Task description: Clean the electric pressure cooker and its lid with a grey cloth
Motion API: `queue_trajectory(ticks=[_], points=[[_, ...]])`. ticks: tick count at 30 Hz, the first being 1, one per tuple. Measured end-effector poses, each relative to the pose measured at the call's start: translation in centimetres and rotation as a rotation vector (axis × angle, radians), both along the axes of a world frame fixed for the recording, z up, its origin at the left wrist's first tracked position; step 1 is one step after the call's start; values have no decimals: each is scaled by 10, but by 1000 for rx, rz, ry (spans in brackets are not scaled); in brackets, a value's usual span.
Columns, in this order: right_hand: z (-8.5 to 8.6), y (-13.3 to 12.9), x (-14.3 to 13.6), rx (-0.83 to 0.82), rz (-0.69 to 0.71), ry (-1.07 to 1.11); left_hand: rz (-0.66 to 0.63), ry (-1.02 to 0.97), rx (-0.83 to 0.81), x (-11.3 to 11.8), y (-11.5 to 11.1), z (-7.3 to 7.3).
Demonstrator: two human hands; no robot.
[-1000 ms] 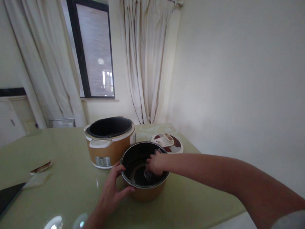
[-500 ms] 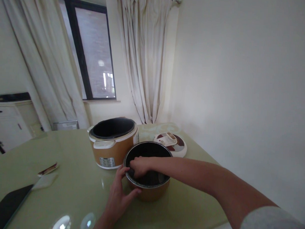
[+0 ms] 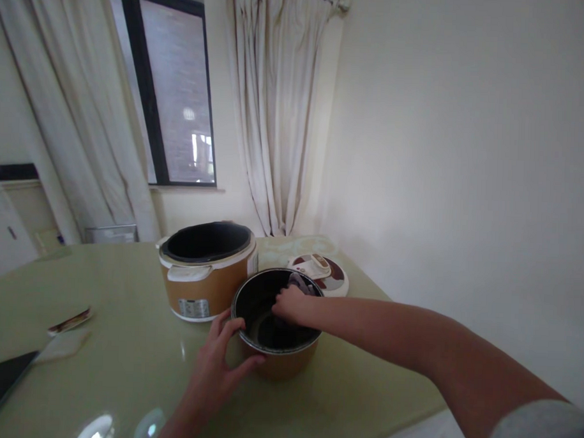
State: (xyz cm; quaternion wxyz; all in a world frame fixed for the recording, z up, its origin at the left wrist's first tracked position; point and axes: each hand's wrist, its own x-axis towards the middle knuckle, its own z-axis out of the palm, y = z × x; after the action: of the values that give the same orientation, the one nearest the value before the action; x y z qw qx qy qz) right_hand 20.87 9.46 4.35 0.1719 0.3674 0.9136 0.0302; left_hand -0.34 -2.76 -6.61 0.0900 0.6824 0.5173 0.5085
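An inner pot [image 3: 282,364] with a dark inside and a tan outside stands on the table in front of me. My left hand [image 3: 219,356] grips its near left rim, fingers over the edge and thumb against the outer wall. Inside the pot, my right hand [image 3: 291,306] is closed on a grey cloth [image 3: 301,283] near the right side of the wall. Part of the cloth shows above the fingers; the rest is hidden by the hand.
Behind the pot to the left stands a tan and white cooker body [image 3: 225,288], open at the top. Its white and brown lid [image 3: 340,282] lies behind the pot on the right. A dark flat object [image 3: 1,388] and a small strip [image 3: 70,321] lie left on the green table [image 3: 124,354].
My right hand has moved from the left to the right side inside the pot, and the cloth now shows. My left hand keeps its grip on the rim. The view has shifted slightly.
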Motion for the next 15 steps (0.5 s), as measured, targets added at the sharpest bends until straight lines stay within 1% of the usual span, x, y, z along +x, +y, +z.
queue_trajectory(ticks=[2, 5, 8, 10, 12, 15], points=[[4, 3, -9, 18, -15, 16, 11, -17, -7, 5, -2, 4], [7, 4, -31, 16, -35, 64, 1, -43, -9, 11, -4, 7], [9, -1, -53, -14, -61, 123, 0, -53, 7, 13, -4, 8], [12, -8, -62, -44, -75, 151, 14, -55, 20, 14, -5, 7], [15, -15, -62, -134, -67, 157, 28, -55, 30, 14, -5, 5], [19, -21, -49, -393, 2, 119, 41, -40, 28, 13, -6, 1]])
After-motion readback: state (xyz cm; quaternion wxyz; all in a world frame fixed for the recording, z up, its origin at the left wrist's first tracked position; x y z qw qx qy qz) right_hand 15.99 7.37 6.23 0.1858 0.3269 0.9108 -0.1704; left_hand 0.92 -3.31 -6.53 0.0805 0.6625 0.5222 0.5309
